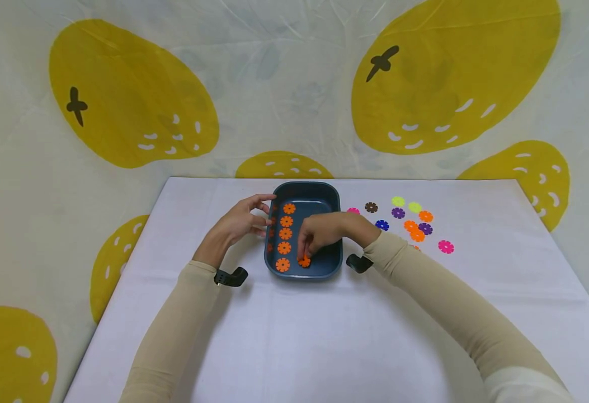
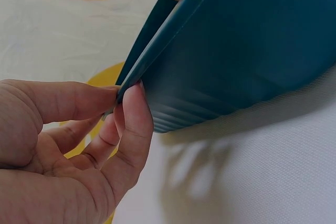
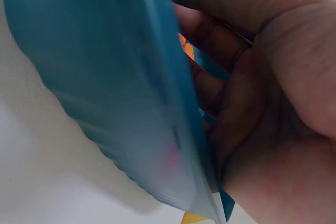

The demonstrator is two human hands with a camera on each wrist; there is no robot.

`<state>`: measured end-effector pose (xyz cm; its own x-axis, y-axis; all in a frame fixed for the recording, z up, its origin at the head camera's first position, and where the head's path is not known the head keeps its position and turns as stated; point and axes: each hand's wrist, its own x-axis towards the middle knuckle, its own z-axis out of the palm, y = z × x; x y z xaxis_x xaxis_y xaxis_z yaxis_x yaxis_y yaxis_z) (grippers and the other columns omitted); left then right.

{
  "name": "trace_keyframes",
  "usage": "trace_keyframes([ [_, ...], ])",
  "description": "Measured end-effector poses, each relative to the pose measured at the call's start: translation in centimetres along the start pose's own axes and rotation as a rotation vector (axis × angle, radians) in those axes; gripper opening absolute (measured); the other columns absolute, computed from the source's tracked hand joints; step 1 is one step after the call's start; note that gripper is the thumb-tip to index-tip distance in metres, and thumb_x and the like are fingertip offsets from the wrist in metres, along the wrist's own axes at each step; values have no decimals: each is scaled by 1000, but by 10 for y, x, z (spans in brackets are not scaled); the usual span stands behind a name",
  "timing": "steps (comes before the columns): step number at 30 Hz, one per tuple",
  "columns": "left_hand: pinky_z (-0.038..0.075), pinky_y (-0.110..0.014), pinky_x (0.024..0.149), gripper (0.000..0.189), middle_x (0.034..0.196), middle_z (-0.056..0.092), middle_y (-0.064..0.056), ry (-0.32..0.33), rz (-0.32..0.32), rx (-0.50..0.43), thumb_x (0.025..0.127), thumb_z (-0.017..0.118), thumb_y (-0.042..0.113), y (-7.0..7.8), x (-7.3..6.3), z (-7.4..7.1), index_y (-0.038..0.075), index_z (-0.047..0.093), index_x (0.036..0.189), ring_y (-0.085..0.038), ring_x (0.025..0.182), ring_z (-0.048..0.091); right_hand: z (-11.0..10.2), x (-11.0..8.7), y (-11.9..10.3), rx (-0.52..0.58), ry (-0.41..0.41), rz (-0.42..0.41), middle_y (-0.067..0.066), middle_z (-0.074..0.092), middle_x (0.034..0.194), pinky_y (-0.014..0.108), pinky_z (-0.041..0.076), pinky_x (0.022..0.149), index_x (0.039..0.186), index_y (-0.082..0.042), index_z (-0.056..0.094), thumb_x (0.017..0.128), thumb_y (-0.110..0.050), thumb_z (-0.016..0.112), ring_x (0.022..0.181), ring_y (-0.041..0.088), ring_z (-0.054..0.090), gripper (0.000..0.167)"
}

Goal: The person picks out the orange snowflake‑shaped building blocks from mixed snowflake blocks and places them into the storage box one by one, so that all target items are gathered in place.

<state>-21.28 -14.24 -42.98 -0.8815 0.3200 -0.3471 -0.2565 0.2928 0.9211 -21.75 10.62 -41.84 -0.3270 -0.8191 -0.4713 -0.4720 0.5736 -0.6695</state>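
Observation:
A dark blue rectangular tray (image 1: 308,192) stands on the white table. Along its left side runs a column of several orange notched discs (image 1: 286,233). At the tray's left rim, my left hand (image 1: 243,221) pinches the edge between thumb and fingers, as the left wrist view shows with the tray wall (image 2: 236,40) beside the hand (image 2: 79,145). Inside the tray, my right hand (image 1: 323,230) reaches down over the right wall and pinches another orange disc (image 1: 304,262) near the front, right of the column. Its fingertips are mostly hidden by the wall in the right wrist view.
Loose notched discs lie right of the tray: a brown one (image 1: 371,207), a blue one (image 1: 382,225), a pink one (image 1: 446,247), plus yellow, purple and orange ones (image 1: 425,216). Some lie partly behind the right forearm. A fruit-patterned cloth (image 1: 284,84) hangs behind the table.

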Motion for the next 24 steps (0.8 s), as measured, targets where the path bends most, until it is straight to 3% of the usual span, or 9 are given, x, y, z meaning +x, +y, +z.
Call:
trace_keyframes([
  [24, 61, -35, 73, 71, 124, 46, -14, -3, 5, -4, 89, 59, -10, -1, 0, -1, 23, 47, 151, -29, 101, 61, -4, -8, -15, -67, 13, 28, -3, 74, 111, 30, 53, 95, 123, -15, 74, 99, -17, 66, 94, 11, 62, 25],
])
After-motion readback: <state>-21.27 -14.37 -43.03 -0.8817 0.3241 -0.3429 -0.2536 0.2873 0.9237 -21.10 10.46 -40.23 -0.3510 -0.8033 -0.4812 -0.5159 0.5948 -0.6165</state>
